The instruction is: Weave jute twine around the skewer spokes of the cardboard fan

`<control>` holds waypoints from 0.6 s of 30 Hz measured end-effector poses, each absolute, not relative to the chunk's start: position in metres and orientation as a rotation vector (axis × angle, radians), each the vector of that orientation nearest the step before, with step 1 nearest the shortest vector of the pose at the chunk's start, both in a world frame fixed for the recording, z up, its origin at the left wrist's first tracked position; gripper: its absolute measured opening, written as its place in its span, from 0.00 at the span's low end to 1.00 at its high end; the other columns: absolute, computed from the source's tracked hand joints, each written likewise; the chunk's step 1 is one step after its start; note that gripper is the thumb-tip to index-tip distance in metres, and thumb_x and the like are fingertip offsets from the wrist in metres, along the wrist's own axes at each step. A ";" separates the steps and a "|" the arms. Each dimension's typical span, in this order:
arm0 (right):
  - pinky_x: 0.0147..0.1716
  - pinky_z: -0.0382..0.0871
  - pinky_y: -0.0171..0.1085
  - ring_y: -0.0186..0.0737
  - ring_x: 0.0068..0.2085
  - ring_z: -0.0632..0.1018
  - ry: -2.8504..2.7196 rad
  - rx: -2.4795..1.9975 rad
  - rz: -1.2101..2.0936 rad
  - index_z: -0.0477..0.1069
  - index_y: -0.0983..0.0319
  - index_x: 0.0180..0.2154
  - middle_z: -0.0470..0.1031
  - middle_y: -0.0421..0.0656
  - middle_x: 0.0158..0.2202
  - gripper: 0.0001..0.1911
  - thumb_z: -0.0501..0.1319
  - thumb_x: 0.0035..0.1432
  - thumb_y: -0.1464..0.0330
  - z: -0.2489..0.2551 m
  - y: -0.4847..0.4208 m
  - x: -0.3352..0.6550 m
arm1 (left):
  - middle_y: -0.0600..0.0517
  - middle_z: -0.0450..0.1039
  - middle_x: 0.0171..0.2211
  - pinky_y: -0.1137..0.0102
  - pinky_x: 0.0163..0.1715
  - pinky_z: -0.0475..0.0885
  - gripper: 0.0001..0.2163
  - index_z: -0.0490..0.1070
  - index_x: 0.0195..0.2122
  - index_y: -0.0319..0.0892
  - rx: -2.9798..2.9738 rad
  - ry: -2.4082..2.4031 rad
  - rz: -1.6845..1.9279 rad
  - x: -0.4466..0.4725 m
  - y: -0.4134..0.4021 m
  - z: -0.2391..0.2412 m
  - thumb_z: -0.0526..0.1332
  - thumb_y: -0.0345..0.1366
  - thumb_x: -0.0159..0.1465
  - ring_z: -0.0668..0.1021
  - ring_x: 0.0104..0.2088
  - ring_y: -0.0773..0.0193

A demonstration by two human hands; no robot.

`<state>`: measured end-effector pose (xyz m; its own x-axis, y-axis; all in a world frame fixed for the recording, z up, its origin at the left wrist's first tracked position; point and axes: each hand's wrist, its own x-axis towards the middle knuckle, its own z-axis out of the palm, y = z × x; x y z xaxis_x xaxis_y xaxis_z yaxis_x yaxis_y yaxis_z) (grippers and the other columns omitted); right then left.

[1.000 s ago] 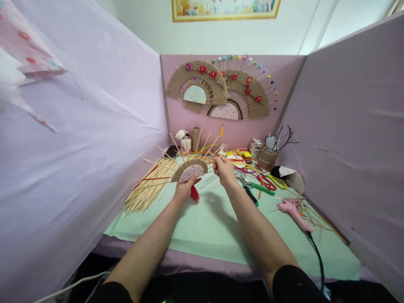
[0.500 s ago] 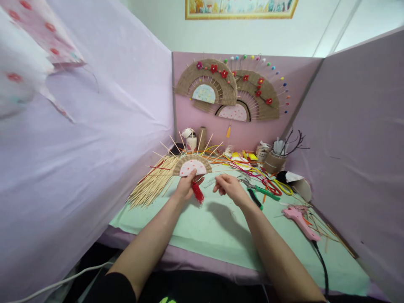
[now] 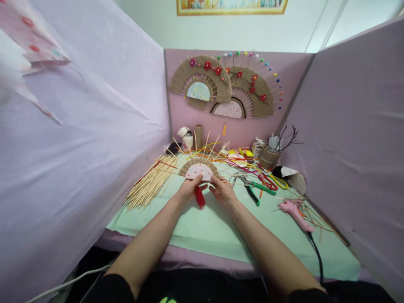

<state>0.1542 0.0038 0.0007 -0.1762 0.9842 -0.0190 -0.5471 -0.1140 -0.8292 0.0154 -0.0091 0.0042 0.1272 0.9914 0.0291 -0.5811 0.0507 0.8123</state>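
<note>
A small half-round fan [image 3: 199,171] is held up over the table, with a pink dotted centre, a woven twine band and thin sticks fanning outward. My left hand [image 3: 188,190] grips its lower edge, thumb on the dotted centre. At the fan's lower right, my right hand [image 3: 223,190] is closed on the edge, thumb on top. Below the fan, beside my left hand, hangs a red tassel [image 3: 200,198]. The fingers under the fan are partly hidden.
Loose sticks [image 3: 150,183] lie in a pile at the left. Green-handled pliers [image 3: 252,189] and a pink glue gun [image 3: 296,214] lie at the right. Behind are a cardboard pot of twigs [image 3: 269,158] and coloured cords [image 3: 243,162]. Two larger fans [image 3: 205,78] hang on the back panel.
My right hand has moved left and taken hold of the fan's right lower edge. The fan has shifted slightly right and is now between both hands. The camera view has turned a little.
</note>
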 end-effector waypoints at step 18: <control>0.31 0.69 0.32 0.30 0.29 0.72 -1.167 -0.702 1.422 0.75 0.60 0.37 0.73 0.37 0.28 0.17 0.70 0.41 0.64 -0.003 0.002 0.159 | 0.51 0.80 0.34 0.73 0.36 0.74 0.08 0.75 0.40 0.42 0.530 0.491 1.562 -0.004 0.003 0.023 0.63 0.35 0.59 0.80 0.34 0.66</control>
